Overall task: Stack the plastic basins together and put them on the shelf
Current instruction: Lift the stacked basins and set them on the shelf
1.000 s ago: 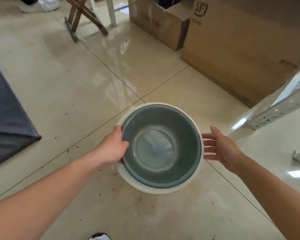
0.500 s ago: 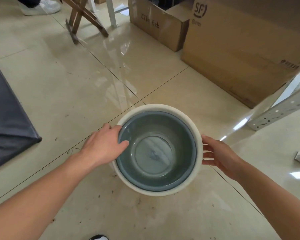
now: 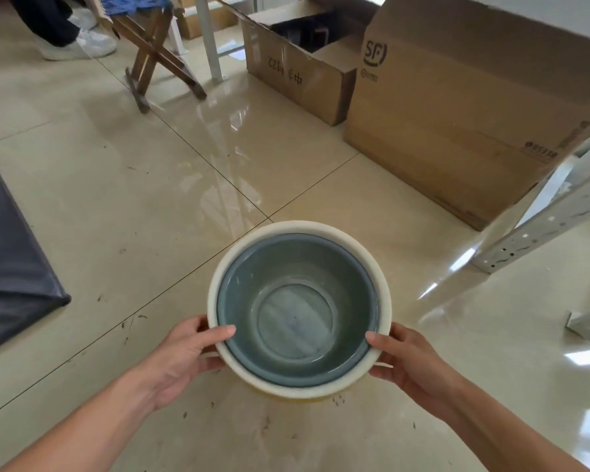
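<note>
The grey-blue basin (image 3: 298,310) sits nested inside the white basin (image 3: 384,277), and a sliver of yellow (image 3: 293,396) shows under the white rim at the near edge, which may be a third basin beneath, though the view is too poor to be sure. The stack is held above the tiled floor (image 3: 123,206), in front of the person, with the left hand (image 3: 184,356) clasped on the rim at the near left and the right hand (image 3: 409,361) clasped on it at the near right, thumbs over the top edge. Both grips sit on the near half of the rim, so the far side hangs unsupported and the stack could tip away and spill out of the hands. The inner basin is only resting in the outer one and could slide or pop loose if the stack is tilted on the way up. The shiny floor looks slick, so a dropped basin would likely skid. The perforated metal shelf frame (image 3: 539,229) stands to the right, near the stack, and its slanting post lies across the likely path; a rim could knock against it. Behind it a large cardboard box (image 3: 457,124) and an open box (image 3: 297,69) crowd the far side. Farther left are a wooden folding stool (image 3: 157,59), another person's shoes (image 3: 82,42) and a dark mat (image 3: 7,253), all well apart from the stack.
</note>
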The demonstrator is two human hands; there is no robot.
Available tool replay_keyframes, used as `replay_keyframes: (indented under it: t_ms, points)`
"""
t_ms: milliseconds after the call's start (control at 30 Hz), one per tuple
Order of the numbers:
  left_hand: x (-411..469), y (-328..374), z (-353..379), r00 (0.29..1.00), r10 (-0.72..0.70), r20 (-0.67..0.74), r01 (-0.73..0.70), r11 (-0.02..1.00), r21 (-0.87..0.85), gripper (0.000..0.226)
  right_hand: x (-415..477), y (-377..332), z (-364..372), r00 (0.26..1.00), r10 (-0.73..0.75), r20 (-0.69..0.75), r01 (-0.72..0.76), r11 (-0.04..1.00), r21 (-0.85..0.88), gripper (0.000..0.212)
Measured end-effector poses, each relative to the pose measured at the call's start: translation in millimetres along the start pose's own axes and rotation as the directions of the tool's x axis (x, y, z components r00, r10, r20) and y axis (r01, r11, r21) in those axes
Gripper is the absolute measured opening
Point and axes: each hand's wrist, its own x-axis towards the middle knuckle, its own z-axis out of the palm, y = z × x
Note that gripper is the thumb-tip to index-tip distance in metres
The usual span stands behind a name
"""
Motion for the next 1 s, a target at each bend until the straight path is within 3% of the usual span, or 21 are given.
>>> replay_keyframes:
  t_ms: [133, 300, 367, 400, 500, 567, 600, 700, 767, 833, 1000]
  points:
    - [-6.0, 32.9, 2.7, 0.994, 0.105, 0.013, -0.104, 0.989, -0.102, 0.121, -11.6, -31.6, 1.0, 0.996, -0.079, 0.032, 0.076, 0.993, 0.094, 0.082]
    - [-25.4, 105.9, 20.0, 0.959, 0.282, 0.036, -0.277, 0.955, -0.106, 0.118, -34.0, -98.8, 0.4, 0.96, -0.281, 0.004, 0.278, 0.952, 0.125, 0.086]
    - [-31.5, 138.6, 29.6, 0.931, 0.363, 0.048, -0.353, 0.925, -0.142, 0.113, -45.1, -134.1, 0.0, 0.931, -0.366, -0.019, 0.364, 0.918, 0.157, 0.074]
    - [-34.2, 156.1, 36.1, 0.912, 0.405, 0.059, -0.391, 0.905, -0.168, 0.102, -51.0, -152.6, -1.1, 0.916, -0.4, -0.032, 0.4, 0.9, 0.172, 0.071]
    - [-43.0, 212.4, 59.5, 0.845, 0.531, 0.056, -0.504, 0.828, -0.246, 0.032, -66.5, -208.3, -7.6, 0.863, -0.5, -0.066, 0.503, 0.842, 0.196, 0.084]
    - [-49.4, 251.0, 76.5, 0.801, 0.596, 0.057, -0.563, 0.782, -0.266, 0.017, -78.1, -246.2, -11.1, 0.818, -0.569, -0.083, 0.573, 0.793, 0.207, 0.094]
    - [-51.4, 270.2, 84.3, 0.781, 0.622, 0.057, -0.586, 0.762, -0.274, 0.016, -84.6, -265.0, -12.9, 0.795, -0.6, -0.088, 0.603, 0.767, 0.22, 0.09]
    - [-58.0, 322.0, 108.5, 0.744, 0.665, 0.067, -0.617, 0.722, -0.314, 0.027, -100.1, -315.2, -22.1, 0.733, -0.673, -0.099, 0.67, 0.688, 0.279, 0.039]
    - [-61.4, 351.6, 126.0, 0.729, 0.681, 0.076, -0.623, 0.705, -0.34, 0.027, -105.8, -344.0, -31.7, 0.703, -0.702, -0.112, 0.696, 0.647, 0.312, 0.024]
    - [-62.4, 378.4, 143.5, 0.712, 0.695, 0.096, -0.625, 0.69, -0.366, 0.021, -108.7, -371.5, -42.3, 0.684, -0.717, -0.134, 0.714, 0.621, 0.322, 0.02]
    - [-55.4, 430.6, 190.1, 0.718, 0.688, 0.102, -0.604, 0.69, -0.399, 0.024, -110.0, -431.5, -67.8, 0.697, -0.68, -0.227, 0.713, 0.623, 0.322, 0.038]
